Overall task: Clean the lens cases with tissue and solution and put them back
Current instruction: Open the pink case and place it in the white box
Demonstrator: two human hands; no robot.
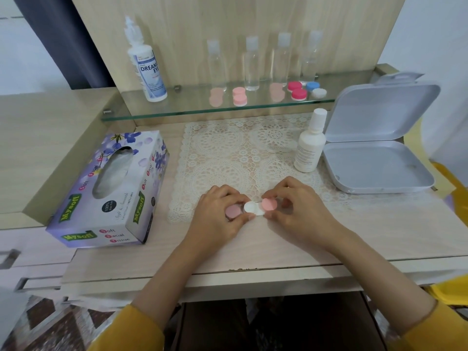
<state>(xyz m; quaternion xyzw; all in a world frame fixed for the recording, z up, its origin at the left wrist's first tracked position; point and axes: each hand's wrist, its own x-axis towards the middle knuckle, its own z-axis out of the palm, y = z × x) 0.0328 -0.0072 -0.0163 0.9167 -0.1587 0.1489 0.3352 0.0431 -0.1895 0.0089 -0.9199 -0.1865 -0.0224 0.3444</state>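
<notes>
A white lens case [254,209] lies on the lace mat's front edge between my hands. Its left well is uncovered; a pink cap [269,204] sits on the right well. My left hand [219,216] holds a loose pink cap [233,211] in its curled fingers and touches the case's left end. My right hand [296,208] pinches the pink cap on the case. A purple tissue box [111,191] lies at the left. A small white bottle [310,145] stands at the right, and the solution bottle [147,64] stands on the glass shelf.
The glass shelf [177,112] carries several clear bottles [252,64], a pink lens case [239,96], a red one [296,90] and a blue and white one [315,89]. An open grey box [377,163] lies at the right on the desk.
</notes>
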